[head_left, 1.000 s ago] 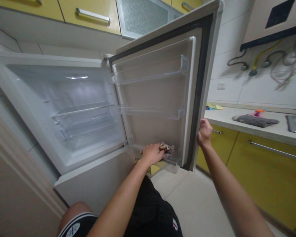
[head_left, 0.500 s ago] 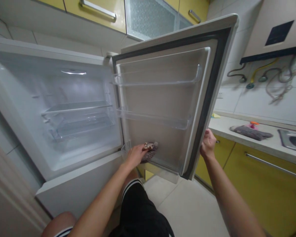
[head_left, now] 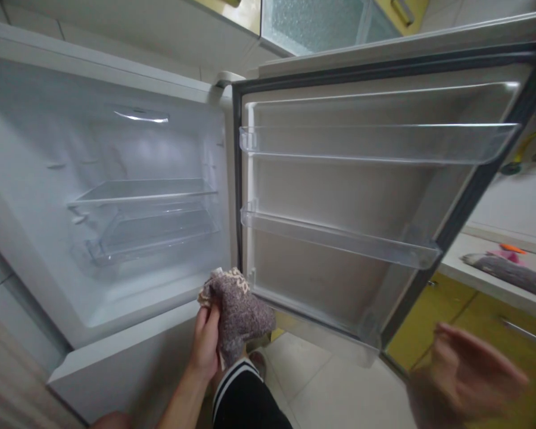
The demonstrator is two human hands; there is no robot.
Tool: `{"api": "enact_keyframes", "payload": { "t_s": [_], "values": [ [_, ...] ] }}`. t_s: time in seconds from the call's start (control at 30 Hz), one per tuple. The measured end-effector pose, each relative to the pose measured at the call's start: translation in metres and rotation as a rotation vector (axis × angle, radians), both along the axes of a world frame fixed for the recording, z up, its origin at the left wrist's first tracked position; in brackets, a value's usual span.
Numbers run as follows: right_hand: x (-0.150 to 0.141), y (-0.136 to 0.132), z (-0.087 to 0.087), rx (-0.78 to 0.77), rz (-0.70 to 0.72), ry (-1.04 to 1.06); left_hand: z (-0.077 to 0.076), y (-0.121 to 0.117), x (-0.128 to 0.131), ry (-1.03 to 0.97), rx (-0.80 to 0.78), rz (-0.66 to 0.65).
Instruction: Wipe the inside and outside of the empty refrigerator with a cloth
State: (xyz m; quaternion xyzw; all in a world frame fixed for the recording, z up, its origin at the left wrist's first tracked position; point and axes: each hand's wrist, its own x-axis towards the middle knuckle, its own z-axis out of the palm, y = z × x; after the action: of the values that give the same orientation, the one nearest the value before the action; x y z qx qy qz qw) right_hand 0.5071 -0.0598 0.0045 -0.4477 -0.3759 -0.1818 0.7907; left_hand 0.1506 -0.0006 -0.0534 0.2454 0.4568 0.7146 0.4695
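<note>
Gripping a bunched gray-brown cloth [head_left: 248, 319], a person's left hand [head_left: 208, 342] is clamped on its near edge, thumb and fingers pinched together on the fabric, beside an open refrigerator [head_left: 9, 143]. The cloth spreads up and to the right of that hand, its pale patterned trim folded over at the top and its plain folds hanging beyond the fingertips. It appears in front of the lower hinge-side corner of the refrigerator door [head_left: 330, 185]; whether it touches the door cannot be told. At right, well apart from the cloth, the right hand [head_left: 471, 375] is blurred, palm uncurled and fingers extended, below the door's outer edge and in front of yellow cabinets [head_left: 451, 304]. Three clear bins line the door: an upper bin [head_left: 361, 144], a middle bin [head_left: 339, 237] and a lower bin [head_left: 326, 339]. Inside the lit compartment, a glass shelf [head_left: 147, 189] sits above a clear drawer [head_left: 156, 235]. A gray towel [head_left: 511, 273] lies on the surface [head_left: 456, 253] at far right, just beside a pink-and-orange object. Beneath the left hand and cloth, a knee in black shorts [head_left: 250, 402] with white-striped trim juts over the tiled floor [head_left: 308, 363].
</note>
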Motion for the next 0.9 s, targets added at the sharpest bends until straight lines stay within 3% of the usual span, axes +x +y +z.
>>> {"api": "enact_keyframes", "payload": {
  "t_s": [0.03,0.13,0.2,0.3,0.4,0.47,0.53,0.7,0.77,0.83,0.9],
  "values": [
    [-0.029,-0.008,-0.009,0.057,0.076,-0.096,-0.003,-0.002,0.001,-0.032,0.004,-0.001],
    [-0.112,-0.013,-0.031,-0.372,0.597,-0.536,-0.013,-0.009,0.006,0.034,0.035,-0.017],
    [-0.158,-0.001,-0.042,-0.505,0.822,-0.675,-0.020,-0.015,0.005,0.120,0.037,-0.007],
    [-0.208,0.022,-0.053,-0.587,1.014,-0.588,-0.027,-0.025,-0.005,0.179,0.068,-0.038],
    [-0.233,0.038,-0.063,-0.638,1.206,-0.500,-0.030,-0.032,-0.019,0.180,0.094,-0.082],
    [-0.233,0.042,-0.065,-0.670,1.267,-0.523,-0.031,-0.032,-0.027,0.166,0.081,-0.081],
    [-0.218,0.043,-0.060,-0.665,1.179,-0.575,-0.032,-0.026,-0.033,0.181,0.104,-0.098],
    [-0.143,0.060,-0.011,-0.423,0.607,-0.830,-0.030,0.007,-0.027,0.528,0.226,-0.064],
    [-0.119,0.081,0.010,-0.478,0.466,-0.937,-0.029,0.021,-0.017,0.818,0.307,-0.065],
    [-0.107,0.108,0.021,-0.691,0.519,-1.047,-0.029,0.033,-0.004,1.130,0.418,-0.133],
    [-0.104,0.138,0.019,-0.978,0.780,-1.165,-0.033,0.040,0.011,1.337,0.493,-0.176]
  ]
}}
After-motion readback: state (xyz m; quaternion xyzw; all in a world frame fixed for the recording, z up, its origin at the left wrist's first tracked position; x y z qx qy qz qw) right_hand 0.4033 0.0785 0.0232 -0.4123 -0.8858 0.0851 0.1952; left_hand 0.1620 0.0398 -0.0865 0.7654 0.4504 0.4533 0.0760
